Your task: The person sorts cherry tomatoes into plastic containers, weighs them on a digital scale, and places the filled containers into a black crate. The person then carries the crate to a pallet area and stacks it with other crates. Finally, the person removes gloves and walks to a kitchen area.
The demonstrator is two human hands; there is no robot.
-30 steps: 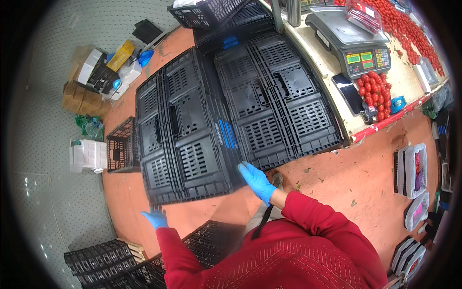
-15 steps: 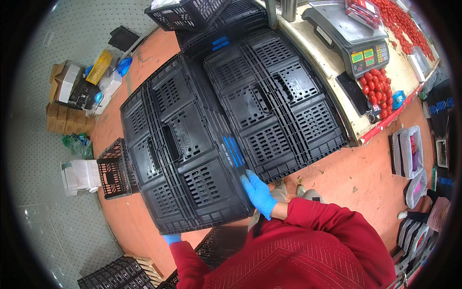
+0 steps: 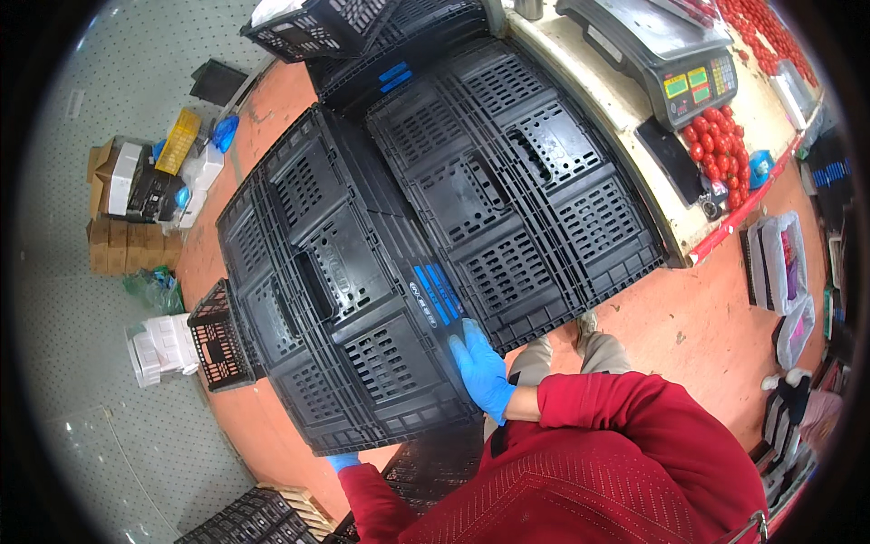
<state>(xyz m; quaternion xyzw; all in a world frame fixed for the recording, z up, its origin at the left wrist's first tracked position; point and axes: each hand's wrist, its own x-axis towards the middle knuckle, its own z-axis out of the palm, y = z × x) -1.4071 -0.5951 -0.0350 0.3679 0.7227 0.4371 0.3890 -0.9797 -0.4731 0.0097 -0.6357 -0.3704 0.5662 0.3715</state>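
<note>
A large black plastic crate [image 3: 367,272] with a slotted, closed two-part top and blue labels on its right side lies in front of me. My right hand [image 3: 483,374], in a blue glove, grips its near right side, the fingers lying against the wall just below the labels. At the near left corner my left hand [image 3: 343,461], also blue-gloved, holds the crate from beneath; most of its fingers are hidden under the edge. Close along the right side stands a second black crate [image 3: 521,195] of the same kind.
At the right, a pale table [image 3: 616,118] carries a scale [image 3: 675,86] and small red tomatoes [image 3: 720,154]. Another black crate [image 3: 317,27] sits at the far end. A smaller open crate [image 3: 220,349], cardboard boxes [image 3: 131,245] and stacked black crates [image 3: 245,517] stand to the left.
The view has shifted slightly, and more of my legs shows beside the crates. Both hands keep their places on the left crate, which has come a little nearer to me.
</note>
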